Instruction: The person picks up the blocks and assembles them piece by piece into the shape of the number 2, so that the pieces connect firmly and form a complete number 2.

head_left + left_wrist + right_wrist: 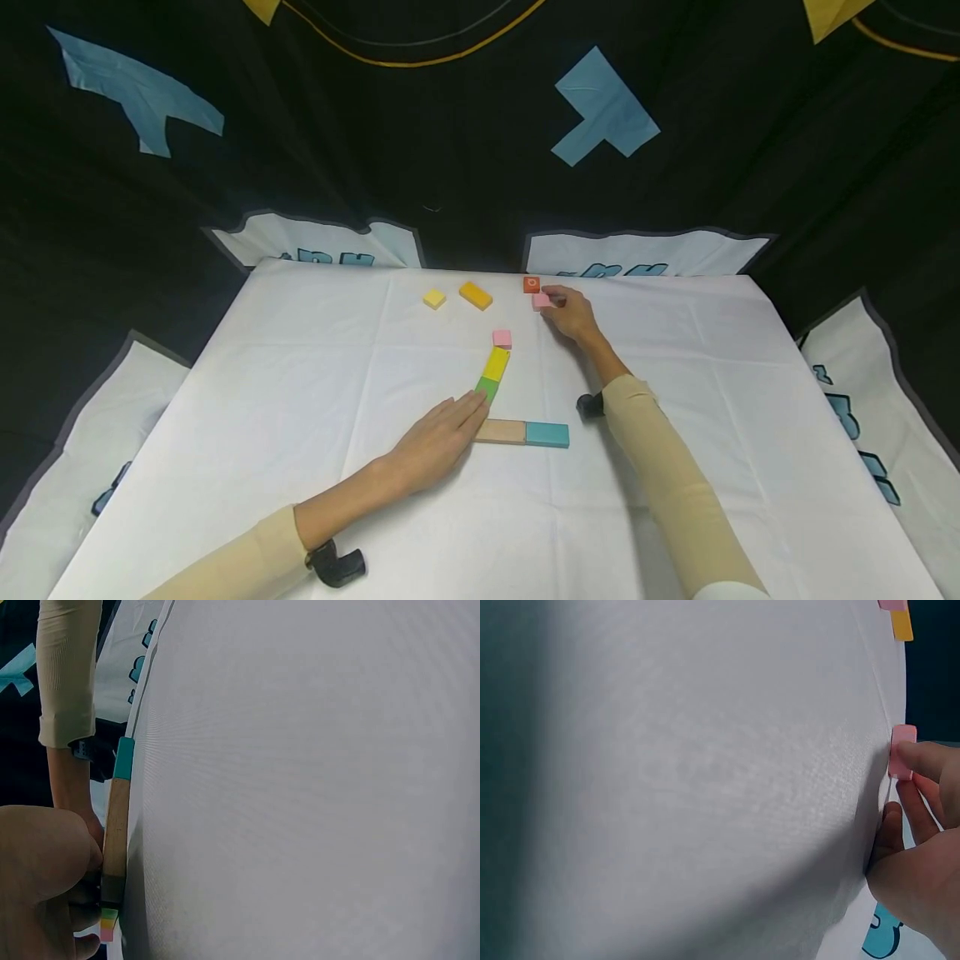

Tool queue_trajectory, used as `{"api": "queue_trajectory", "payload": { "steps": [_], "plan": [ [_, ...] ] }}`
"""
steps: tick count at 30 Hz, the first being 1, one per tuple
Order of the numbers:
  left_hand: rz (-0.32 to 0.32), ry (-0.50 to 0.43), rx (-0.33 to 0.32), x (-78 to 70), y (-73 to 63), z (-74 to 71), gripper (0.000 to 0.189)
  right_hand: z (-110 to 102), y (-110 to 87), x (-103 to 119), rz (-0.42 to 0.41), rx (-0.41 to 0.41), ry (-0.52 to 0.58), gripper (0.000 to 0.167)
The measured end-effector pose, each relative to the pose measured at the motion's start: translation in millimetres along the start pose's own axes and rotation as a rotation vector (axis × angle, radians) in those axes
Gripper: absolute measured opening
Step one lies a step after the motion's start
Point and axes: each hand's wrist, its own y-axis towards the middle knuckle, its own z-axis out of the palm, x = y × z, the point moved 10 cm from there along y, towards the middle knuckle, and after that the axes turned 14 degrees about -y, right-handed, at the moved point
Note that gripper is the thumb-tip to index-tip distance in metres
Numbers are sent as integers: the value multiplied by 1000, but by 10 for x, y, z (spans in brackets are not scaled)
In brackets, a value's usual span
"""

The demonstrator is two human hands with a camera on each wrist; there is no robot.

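Observation:
My left hand [442,437] rests with straight fingers over a bent row of flat blocks, partly covering it. A green block [487,387], a yellow block [496,364] and a pink block [502,338] run away from its fingertips. On its right a wooden-coloured block [501,431] meets a teal block [547,435]. At the table's far side my right hand [572,315] pinches another pink block [902,752] at the cloth. Just behind that block sits an orange-red block [531,285] with a pale mark on it.
A small pale-yellow block [434,298] and a longer amber block [476,296] lie near the far edge. White cloth [300,433] covers the table. A black curtain [450,150] stands behind it.

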Motion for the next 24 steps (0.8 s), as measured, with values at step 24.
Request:
{"api": "queue_trajectory", "payload": {
  "steps": [24],
  "plan": [
    [-19,-2,8,21,10,22,48,196,-132,238,-96,92,-34,37]
  ]
}}
